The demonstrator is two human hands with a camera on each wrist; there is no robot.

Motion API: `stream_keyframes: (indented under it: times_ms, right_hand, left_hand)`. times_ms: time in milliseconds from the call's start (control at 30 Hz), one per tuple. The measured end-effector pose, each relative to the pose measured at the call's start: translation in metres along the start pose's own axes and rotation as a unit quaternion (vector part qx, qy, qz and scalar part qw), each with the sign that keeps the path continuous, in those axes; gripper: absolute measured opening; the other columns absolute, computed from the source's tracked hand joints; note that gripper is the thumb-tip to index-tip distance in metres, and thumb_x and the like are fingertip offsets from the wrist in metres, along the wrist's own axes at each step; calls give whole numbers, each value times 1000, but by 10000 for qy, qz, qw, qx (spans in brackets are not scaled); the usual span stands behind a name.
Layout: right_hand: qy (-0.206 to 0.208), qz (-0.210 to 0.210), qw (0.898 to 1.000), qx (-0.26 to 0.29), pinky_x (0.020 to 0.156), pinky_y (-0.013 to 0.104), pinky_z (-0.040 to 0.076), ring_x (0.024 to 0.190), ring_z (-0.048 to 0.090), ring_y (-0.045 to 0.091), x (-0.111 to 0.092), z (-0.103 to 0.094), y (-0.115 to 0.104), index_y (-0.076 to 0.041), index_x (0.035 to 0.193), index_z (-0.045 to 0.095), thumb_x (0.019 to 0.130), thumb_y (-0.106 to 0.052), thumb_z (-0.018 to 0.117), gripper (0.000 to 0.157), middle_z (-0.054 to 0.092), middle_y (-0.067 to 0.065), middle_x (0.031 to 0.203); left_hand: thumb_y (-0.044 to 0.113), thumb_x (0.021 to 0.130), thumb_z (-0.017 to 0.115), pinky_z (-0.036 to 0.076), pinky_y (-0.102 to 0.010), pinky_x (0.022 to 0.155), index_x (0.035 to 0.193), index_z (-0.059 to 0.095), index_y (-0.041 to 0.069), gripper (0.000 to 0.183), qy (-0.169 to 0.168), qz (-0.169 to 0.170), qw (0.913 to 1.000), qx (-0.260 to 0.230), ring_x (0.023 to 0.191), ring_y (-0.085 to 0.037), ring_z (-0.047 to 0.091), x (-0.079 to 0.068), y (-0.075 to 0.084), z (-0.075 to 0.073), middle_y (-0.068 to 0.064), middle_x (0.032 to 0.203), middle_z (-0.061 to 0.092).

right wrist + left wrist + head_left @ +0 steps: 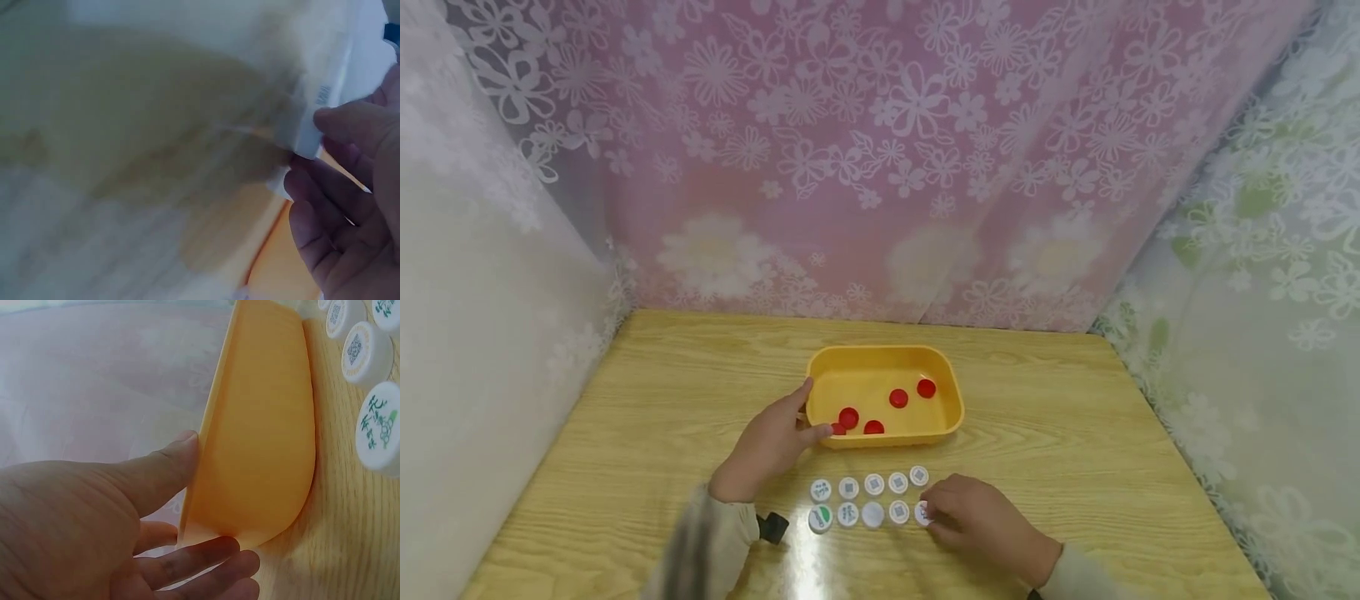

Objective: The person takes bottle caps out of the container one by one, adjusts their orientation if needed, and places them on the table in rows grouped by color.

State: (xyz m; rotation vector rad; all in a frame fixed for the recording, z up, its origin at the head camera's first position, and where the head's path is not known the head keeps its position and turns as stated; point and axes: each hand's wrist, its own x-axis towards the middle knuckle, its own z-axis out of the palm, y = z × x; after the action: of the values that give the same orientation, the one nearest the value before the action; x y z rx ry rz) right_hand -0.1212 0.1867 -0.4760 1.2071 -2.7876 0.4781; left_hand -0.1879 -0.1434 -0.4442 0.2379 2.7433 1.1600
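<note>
The right grip (981, 518) pinches a white cap (921, 512) at the right end of the near row. Four more white caps (872, 515) sit in that row on the wooden bench (1075, 433). Just behind is a row of five white caps (874, 484). Past them, the left grip (767, 442) holds the near left corner of a yellow tub (861, 383). Five round red pieces (898, 398) lie inside it. At the back hangs a pink curtain (850, 108) with white flowers.
</note>
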Motion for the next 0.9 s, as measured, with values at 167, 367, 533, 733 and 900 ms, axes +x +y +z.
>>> stream_keyframes:
  times_ms: [167,367,533,733,900]
  right_hand:
    - [226,-244,9993,-195,73,21,54,85,60,3,0,0,3,-23,90,72,88,-21,83,12,66,-15,92]
    - [8,564,9984,-105,85,33,59,98,66,9,7,-6,4,-16,108,74,93,-22,76,17,71,-8,106]
    - [-285,645,9973,-203,101,42,55,121,65,19,14,-8,4,-11,127,71,96,-24,73,34,69,2,130]
    - [-489,260,9980,-321,96,39,58,118,66,19,15,-4,7,-12,119,74,98,-23,71,24,66,2,131]
    - [-174,-25,9993,-342,90,36,60,111,68,17,20,-9,9,-15,111,75,96,-20,73,15,68,2,126]
  left_hand:
    - [38,96,74,55,-39,87,165,27,12,87,4,103,9999,28,109,-20,65,3,-2,0,-2,124,67]
    - [39,97,74,54,-39,87,165,27,15,87,-34,-61,10000,10,110,-20,64,0,-1,0,-1,117,67]
    - [38,96,75,53,-36,81,165,28,14,86,-28,-68,10000,30,104,-18,64,-1,-1,0,1,110,65]
    - [38,96,75,52,-34,79,165,29,15,86,-23,-104,9999,-9,104,-17,63,-1,-2,1,3,107,64]
    - [38,95,75,50,-32,75,165,29,16,86,-1,-75,10000,-12,100,-16,62,-2,-2,0,6,99,61]
